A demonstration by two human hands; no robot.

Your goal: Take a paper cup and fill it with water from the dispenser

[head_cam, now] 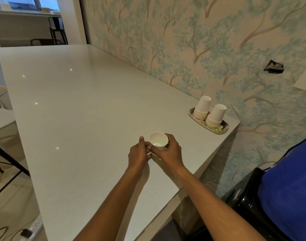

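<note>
A white paper cup point(158, 140) stands upright over the white table point(79, 101), a little liquid glinting at its bottom. My right hand point(171, 150) is wrapped around its right side and base. My left hand point(138, 153) rests just left of the cup, fingers curled, fingertips touching or nearly touching its lower side. Two stacks of upside-down paper cups point(209, 113) sit on an oval patterned tray point(221, 129) near the table's right corner. The water dispenser point(291, 188), with a blue bottle on a black body, stands at the lower right.
A wall with tree-pattern wallpaper point(201, 49) runs along the table's far side, with a hole point(274, 67) in it. Black chairs point(56, 32) stand beyond the table's far end. A power strip with a plug point(29, 231) lies on the floor at the lower left.
</note>
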